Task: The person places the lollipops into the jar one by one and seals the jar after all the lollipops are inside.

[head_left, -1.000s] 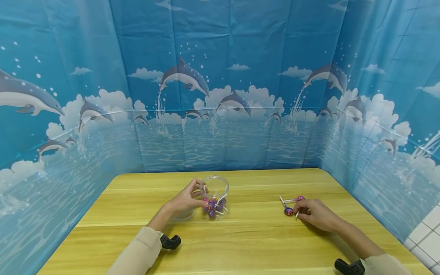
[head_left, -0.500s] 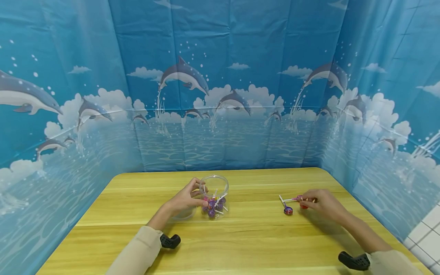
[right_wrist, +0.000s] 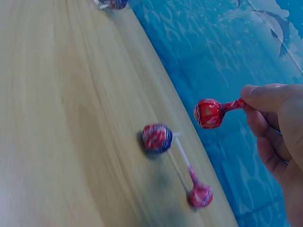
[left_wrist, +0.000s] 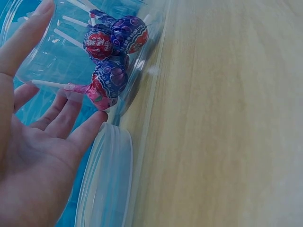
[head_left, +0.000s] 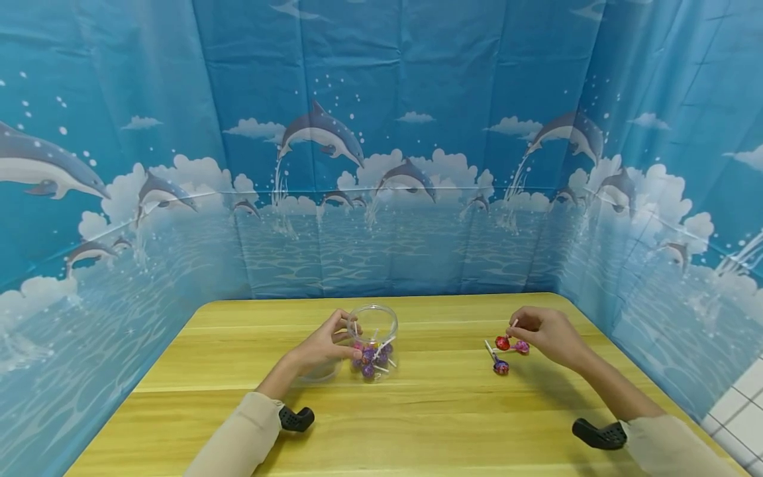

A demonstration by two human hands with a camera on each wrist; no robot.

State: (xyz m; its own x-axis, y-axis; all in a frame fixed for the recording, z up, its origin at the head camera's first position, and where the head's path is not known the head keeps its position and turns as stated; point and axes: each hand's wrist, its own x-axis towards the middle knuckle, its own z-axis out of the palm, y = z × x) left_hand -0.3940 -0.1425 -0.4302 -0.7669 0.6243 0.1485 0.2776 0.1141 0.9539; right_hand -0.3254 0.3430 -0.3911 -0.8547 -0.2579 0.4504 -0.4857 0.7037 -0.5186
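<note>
My left hand holds the clear plastic jar from its left side, thumb at the front and fingers behind. Inside, several wrapped lollipops are heaped at the bottom, white sticks pointing various ways. At the right, my right hand pinches a red-wrapped lollipop by its stick, its head hanging down above the table. Below it lie a purple-and-red lollipop and a pink lollipop, close together on the wood.
A clear round lid lies on the table beside the jar, partly beneath my left hand in the head view. The yellow wooden table ends at a blue dolphin-print curtain at the back and sides.
My right hand has picked up the red lollipop from the table and raised it, moving away from me over the other two. The left hand and jar have stayed put.
</note>
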